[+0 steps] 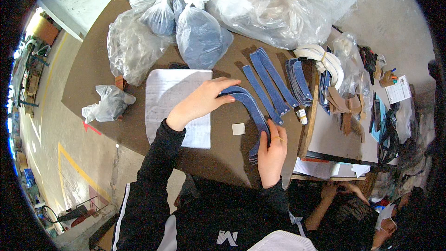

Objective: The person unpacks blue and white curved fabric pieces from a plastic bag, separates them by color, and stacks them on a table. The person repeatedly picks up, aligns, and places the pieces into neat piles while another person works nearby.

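Note:
A curved stack of blue denim strips (252, 109) is between my two hands, just above or on the brown table. My left hand (202, 100) pinches its upper left end between thumb and fingers. My right hand (273, 155), with a yellow band round one finger, grips the lower part, and the loose ends show beside its thumb. Right of the stack lie a narrow denim strip (262, 94) and a longer pair of strips (274, 76). Farther right is a pile of curved denim pieces (299, 82). A small pale square (238, 128) lies left of my right hand.
A written paper sheet (179, 111) lies under my left forearm. Tied plastic bags (202, 37) and a big clear bag (274, 9) stand at the back. A small white bottle-like item (302, 115) sits by the wooden edge (310, 121). Another person's hands (341, 189) are lower right.

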Demonstrator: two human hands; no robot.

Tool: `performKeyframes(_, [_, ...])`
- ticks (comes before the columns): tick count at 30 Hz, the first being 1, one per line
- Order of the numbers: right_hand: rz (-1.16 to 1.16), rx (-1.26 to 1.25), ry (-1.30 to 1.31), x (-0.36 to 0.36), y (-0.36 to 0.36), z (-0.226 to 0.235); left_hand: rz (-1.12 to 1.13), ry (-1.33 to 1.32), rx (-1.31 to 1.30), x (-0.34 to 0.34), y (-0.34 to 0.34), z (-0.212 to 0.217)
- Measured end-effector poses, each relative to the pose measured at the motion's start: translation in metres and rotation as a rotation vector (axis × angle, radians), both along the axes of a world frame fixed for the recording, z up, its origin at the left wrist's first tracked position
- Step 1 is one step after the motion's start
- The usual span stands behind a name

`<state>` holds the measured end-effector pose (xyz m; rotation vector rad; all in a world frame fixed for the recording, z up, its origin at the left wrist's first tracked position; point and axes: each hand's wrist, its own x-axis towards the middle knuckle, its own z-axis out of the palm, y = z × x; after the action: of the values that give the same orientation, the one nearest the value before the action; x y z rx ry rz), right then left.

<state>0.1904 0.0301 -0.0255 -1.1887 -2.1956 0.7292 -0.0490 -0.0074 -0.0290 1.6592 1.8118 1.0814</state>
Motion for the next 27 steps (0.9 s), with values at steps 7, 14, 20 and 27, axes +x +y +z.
performKeyframes(7, [0.011,0.102,0.023,0.011,-0.009,0.002,-0.139,0.270,0.048,0.002,-0.002,-0.001])
performKeyframes(14, [-0.035,-0.024,0.036,0.021,-0.010,0.002,-0.129,0.136,0.131,0.019,0.008,0.001])
performKeyframes(20, [0.034,-0.069,-0.009,0.034,-0.006,0.012,-0.278,0.128,0.029,0.014,0.008,-0.005])
performKeyframes(27, [0.002,-0.159,0.083,0.051,-0.008,0.004,-0.370,0.034,-0.001,0.022,0.008,0.001])
